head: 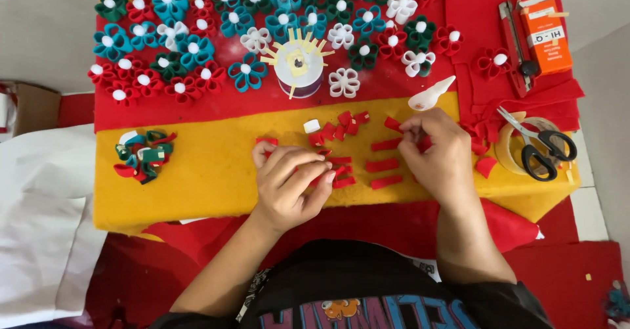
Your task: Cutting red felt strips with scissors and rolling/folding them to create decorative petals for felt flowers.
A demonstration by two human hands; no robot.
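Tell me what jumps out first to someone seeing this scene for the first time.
The crowd of felt flowers in red, teal, green and white fills the red cloth at the top. Below it, on the yellow felt, the left hand and right hand pinch small red felt strips scattered between them. Black-handled scissors lie on a tape roll at the right edge.

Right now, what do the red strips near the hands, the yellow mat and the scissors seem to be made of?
Red strips: probably felt, matte and soft-looking; they hold folded loops.
Yellow mat: also looks like felt, with a fuzzy matte surface and slightly uneven edges.
Scissors: shiny blades, likely metal; black loops look like plastic.
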